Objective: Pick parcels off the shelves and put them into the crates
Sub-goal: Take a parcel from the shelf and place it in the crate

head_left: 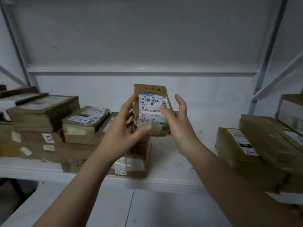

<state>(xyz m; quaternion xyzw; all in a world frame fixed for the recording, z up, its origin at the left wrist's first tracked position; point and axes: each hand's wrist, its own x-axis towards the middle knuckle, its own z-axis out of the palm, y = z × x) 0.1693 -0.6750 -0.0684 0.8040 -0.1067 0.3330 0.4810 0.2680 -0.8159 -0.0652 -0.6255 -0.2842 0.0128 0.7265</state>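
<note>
A small brown parcel (151, 105) with a white shipping label and "2-3-3" handwritten on top is held upright above the white shelf (172, 154). My left hand (122, 133) grips its left side and lower front, thumb across the bottom. My right hand (178, 118) holds its right side, thumb on the label and fingers partly spread behind. No crate is in view.
Stacked brown cardboard parcels (49, 125) fill the shelf's left part, one box (134, 161) lies under my left hand, and more boxes (259, 148) sit at the right. An upper shelf (141, 38) spans overhead. Metal uprights (265, 63) flank the bay.
</note>
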